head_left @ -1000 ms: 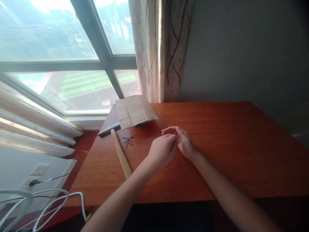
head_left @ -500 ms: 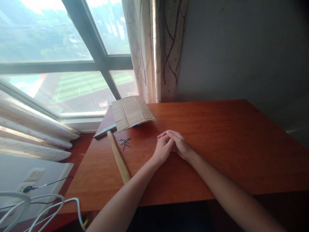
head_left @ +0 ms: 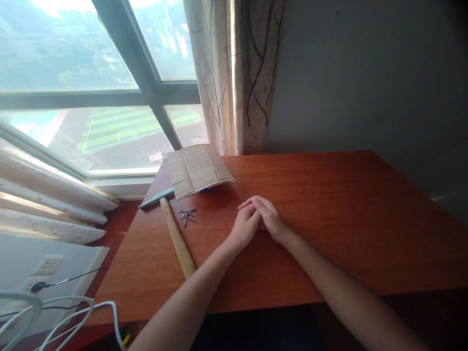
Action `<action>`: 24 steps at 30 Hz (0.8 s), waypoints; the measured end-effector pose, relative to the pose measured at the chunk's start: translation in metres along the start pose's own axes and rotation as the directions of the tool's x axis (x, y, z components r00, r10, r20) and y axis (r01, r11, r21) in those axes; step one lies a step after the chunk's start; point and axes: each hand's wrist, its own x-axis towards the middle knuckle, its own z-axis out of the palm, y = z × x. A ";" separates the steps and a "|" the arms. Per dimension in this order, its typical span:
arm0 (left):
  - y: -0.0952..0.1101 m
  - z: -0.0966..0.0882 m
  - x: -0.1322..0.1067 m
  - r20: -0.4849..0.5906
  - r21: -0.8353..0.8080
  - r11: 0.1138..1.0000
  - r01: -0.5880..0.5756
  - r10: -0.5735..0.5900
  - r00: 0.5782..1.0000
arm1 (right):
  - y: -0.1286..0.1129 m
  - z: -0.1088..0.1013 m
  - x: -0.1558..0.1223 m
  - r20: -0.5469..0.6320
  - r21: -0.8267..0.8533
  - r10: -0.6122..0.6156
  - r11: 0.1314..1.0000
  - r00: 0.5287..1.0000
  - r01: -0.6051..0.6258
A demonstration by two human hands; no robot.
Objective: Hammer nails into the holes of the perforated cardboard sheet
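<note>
My left hand (head_left: 245, 228) and my right hand (head_left: 272, 219) rest together on the red-brown wooden table (head_left: 347, 219), near its middle. Their fingers are folded over each other, the right hand's on top, and nothing shows between them. To the left of my left hand lies a hammer (head_left: 177, 239) with a pale wooden handle and a grey head at the table's far left corner. A small heap of several dark nails (head_left: 186, 213) lies just right of the handle's upper end. Neither hand touches the hammer or the nails.
A folded piece of corrugated cardboard (head_left: 197, 168) lies at the table's far left corner, over something blue. Behind it hang a patterned curtain (head_left: 237, 73) and a large window (head_left: 91, 87). A wall socket (head_left: 46, 265) and white cables (head_left: 73, 312) sit low on the left.
My two hands have come together from a looser pose and now lie clasped on the table. The view shifted slightly right. Hammer, nails and cardboard have not moved.
</note>
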 end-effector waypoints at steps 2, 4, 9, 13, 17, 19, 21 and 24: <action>0.000 0.000 0.000 0.002 -0.003 1.000 -0.005 0.005 1.000 | -0.002 0.001 -0.001 -0.012 -0.022 -0.016 1.000 1.000 0.016; -0.001 0.000 0.000 -0.002 -0.002 1.000 -0.012 0.012 1.000 | -0.004 0.002 -0.002 -0.018 -0.047 -0.023 0.999 1.000 0.022; -0.002 0.000 0.000 -0.011 0.001 1.000 -0.011 0.011 1.000 | -0.007 0.003 -0.002 -0.030 -0.087 -0.038 0.996 0.999 0.036; 0.000 0.000 -0.001 -0.003 0.001 1.000 -0.016 0.016 1.000 | -0.007 0.001 -0.002 -0.024 -0.116 -0.046 0.992 0.999 0.043; -0.001 0.001 0.000 -0.003 0.044 0.998 -0.043 0.043 0.999 | -0.005 -0.001 -0.001 -0.044 -0.162 -0.078 0.984 0.996 0.070; -0.003 0.002 0.000 -0.009 0.089 0.993 -0.073 0.074 0.997 | -0.004 -0.002 0.000 -0.041 -0.168 -0.087 0.983 0.995 0.079; -0.006 0.002 0.001 -0.013 0.132 0.987 -0.096 0.099 0.995 | -0.003 -0.003 0.000 -0.037 -0.155 -0.056 0.987 0.998 0.050; -0.010 0.002 0.001 -0.008 0.177 0.979 -0.102 0.105 0.994 | -0.003 -0.003 0.001 -0.046 -0.109 0.053 0.992 0.998 -0.058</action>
